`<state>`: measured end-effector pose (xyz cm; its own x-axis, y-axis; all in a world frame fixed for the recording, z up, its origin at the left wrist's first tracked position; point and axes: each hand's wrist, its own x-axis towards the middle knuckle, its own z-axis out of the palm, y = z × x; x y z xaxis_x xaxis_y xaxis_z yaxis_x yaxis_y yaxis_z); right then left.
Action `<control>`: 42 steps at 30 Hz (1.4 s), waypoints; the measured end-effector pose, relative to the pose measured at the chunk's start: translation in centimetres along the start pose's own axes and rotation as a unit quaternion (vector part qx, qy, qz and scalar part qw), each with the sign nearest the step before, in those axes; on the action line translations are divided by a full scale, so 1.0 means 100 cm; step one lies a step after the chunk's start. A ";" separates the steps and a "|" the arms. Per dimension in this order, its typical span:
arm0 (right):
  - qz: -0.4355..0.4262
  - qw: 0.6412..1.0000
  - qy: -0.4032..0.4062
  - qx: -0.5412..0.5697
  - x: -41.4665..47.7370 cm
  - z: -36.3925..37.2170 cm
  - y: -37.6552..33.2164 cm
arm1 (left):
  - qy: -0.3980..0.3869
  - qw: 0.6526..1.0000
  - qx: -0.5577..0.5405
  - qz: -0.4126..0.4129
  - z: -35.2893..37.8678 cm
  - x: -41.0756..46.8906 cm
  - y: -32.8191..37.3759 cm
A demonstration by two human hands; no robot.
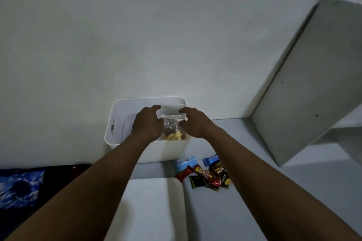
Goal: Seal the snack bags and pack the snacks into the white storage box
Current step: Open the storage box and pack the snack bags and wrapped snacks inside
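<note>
Snack bag (173, 126), a clear zip type with yellow pieces and something dark inside, is in the white storage box (162, 151), right half, upright-ish against the near wall. Left grip (147, 123) has its fingers curled over the bag's top left corner and we read it as grasping the bag. Right grip (195, 121) is curled at the bag's right edge with the thumb touching it. We can't tell if it's actually pinching.

Progress, our estimate: early to middle. One bag is in the box. Its zip strip shows across the top, but we can't confirm it's sealed. Something pale and flat lies in the box's left half, too dim to identify. The pile of wrapped candies (204, 174) is unpacked on the tabletop (244, 162), just beside the box's near right corner. A white lid-like panel (152, 207) lies on the near side.

Clearance:
- The box sits back against the wall (176, 35), so we enter from above or from the near side only.
- The left half of the box has room, and the box's slot handle faces left.
- The shelf unit (305, 84) stands well apart on the right — no conflict.
- The tabletop's left edge runs close to the box, with a blue patterned cloth (19, 186) below it. We'd keep the candies away from that side.
</note>
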<state>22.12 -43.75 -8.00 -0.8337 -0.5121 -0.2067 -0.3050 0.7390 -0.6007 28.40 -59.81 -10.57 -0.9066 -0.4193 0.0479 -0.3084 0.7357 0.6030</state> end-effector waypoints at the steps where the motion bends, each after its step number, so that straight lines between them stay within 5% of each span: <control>1: 0.003 1.000 0.003 0.002 -0.008 -0.006 0.012 | 0.005 1.000 0.001 0.014 0.006 -0.010 0.010; 7: 0.028 0.999 -0.009 -0.011 -0.046 -0.017 0.100 | 0.058 0.996 0.004 0.072 0.075 -0.070 0.045; 24: 0.104 0.987 -0.031 -0.120 -0.011 0.051 0.357 | -0.077 0.982 0.141 0.098 0.335 -0.074 0.044; 33: 0.009 0.973 0.156 -0.170 -0.008 0.084 0.383 | -0.002 0.961 0.238 0.138 0.370 -0.057 0.031; 42: -0.020 0.982 0.145 -0.123 -0.005 0.072 0.384 | 0.001 0.985 0.118 0.125 0.360 -0.054 0.043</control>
<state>14.15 -18.24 -36.47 -0.9039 -0.4232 0.0625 -0.4123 0.8228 -0.3911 21.61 -35.27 -36.89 -0.9624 -0.2105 0.1719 -0.1350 0.9192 0.3698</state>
